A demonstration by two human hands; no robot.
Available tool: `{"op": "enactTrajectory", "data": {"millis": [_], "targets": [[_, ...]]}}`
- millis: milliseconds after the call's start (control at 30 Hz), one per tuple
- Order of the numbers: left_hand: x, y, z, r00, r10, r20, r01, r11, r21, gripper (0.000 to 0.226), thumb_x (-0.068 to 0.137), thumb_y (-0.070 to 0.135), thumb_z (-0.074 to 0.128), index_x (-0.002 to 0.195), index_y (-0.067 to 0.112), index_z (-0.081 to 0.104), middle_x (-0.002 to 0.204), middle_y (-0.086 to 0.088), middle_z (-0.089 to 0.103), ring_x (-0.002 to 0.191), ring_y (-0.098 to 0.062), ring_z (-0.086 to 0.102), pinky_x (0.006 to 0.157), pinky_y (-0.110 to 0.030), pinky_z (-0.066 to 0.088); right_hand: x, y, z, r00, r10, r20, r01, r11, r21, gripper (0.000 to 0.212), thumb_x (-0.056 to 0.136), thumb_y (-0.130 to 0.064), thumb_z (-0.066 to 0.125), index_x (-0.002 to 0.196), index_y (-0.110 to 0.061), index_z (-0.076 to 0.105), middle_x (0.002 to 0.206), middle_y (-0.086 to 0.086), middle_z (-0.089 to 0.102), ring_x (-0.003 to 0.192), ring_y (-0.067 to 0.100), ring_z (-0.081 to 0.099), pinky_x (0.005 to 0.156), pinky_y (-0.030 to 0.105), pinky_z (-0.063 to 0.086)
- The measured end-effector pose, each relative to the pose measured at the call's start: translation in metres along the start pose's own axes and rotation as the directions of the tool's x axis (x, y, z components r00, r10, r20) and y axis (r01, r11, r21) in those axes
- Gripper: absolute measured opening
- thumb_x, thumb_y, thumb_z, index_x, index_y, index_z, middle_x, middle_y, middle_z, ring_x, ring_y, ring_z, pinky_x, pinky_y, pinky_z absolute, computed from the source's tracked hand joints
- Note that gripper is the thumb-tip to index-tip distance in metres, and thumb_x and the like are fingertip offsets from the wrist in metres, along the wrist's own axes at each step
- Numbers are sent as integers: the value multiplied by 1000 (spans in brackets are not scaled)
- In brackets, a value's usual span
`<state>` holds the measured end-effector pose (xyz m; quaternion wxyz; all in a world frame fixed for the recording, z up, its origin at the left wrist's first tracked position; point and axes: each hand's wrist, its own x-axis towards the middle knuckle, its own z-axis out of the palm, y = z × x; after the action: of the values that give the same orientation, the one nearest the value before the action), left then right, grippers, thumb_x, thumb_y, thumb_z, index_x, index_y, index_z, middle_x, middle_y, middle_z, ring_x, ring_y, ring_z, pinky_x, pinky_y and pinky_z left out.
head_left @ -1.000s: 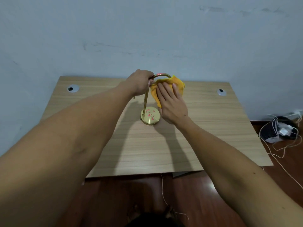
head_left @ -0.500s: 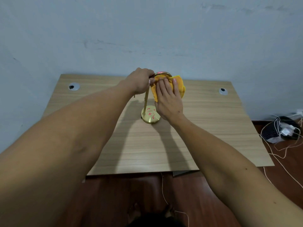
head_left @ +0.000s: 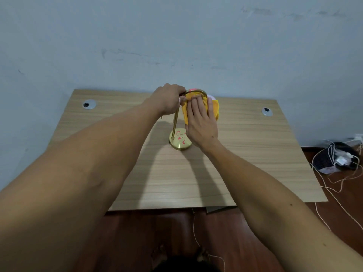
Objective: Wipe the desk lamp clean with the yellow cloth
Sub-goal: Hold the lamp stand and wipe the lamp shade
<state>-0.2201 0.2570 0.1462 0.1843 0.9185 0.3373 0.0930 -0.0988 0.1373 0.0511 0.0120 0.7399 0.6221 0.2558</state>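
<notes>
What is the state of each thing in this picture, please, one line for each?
Desk lamp: upright on the desk, red marks on its brass base.
Yellow cloth: pressed against the lamp's upper part.
Left hand: grips the top of the lamp's curved neck.
Right hand: flat, fingers straight on the cloth.
Desk: wooden, two cable holes at the back.
Cables: tangled on the floor.

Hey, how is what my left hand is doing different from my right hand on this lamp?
The left hand is curled in a bare grip round the top of the desk lamp, while the right hand lies with straight fingers. The left hand touches brass directly; the right hand presses the yellow cloth against the lamp. Both work at the curved top, above the round base with red marks.
</notes>
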Motion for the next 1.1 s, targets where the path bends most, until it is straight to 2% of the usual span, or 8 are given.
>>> {"op": "enactTrajectory", "data": {"millis": [133,333,533,633,700,900,1100], "targets": [[-1,-1,1,1000,1,-9,-1,1000,-22,20,101,24,49,101,13,66,102,-9,72,95,-33,64,85,-44,52,-36,9,14,986,-164,-26,163,986,-29,69,102,-31,47,159,2,27,169,16,25,159,29,18,127,59,10],[-1,1,-1,1000,-3,-12,3,1000,25,20,102,26,48,101,13,64,95,-5,63,89,-29,55,77,-38,45,-4,11,0,998,-24,-63,26,999,22,66,103,-36,39,158,0,32,165,16,34,156,32,24,126,63,11],[1,-1,2,999,-37,12,38,997,-62,19,100,24,48,100,17,66,101,-8,73,95,-32,65,89,-48,54,-59,32,26,971,-227,-71,228,974,4,70,100,-29,50,162,-6,26,171,5,22,159,21,17,124,63,15],[3,1,5,999,-43,18,44,996,-76,17,99,22,48,96,16,64,97,-5,72,95,-31,65,88,-47,54,-41,43,11,981,-171,-94,176,983,43,66,104,-36,37,164,-11,21,172,2,17,160,22,14,125,63,13],[4,2,5,998,-48,27,50,997,-64,19,100,24,49,98,15,65,99,-8,72,95,-32,65,88,-48,55,-23,49,3,984,-156,-83,162,985,67,67,105,-39,36,164,-12,20,173,4,16,160,26,13,125,64,12],[4,-1,6,998,-52,31,54,996,-66,19,100,24,49,101,16,66,103,-10,72,98,-33,65,90,-48,54,-57,60,28,934,-351,-74,353,936,15,65,101,-22,45,162,-11,26,172,1,20,159,19,16,124,61,20],[5,1,4,998,-55,34,57,997,-46,20,102,26,49,104,15,66,103,-9,72,97,-31,65,88,-50,54,-24,72,7,936,-314,-159,321,947,25,59,106,-23,37,162,-11,26,170,5,24,158,27,21,124,60,22]]}}
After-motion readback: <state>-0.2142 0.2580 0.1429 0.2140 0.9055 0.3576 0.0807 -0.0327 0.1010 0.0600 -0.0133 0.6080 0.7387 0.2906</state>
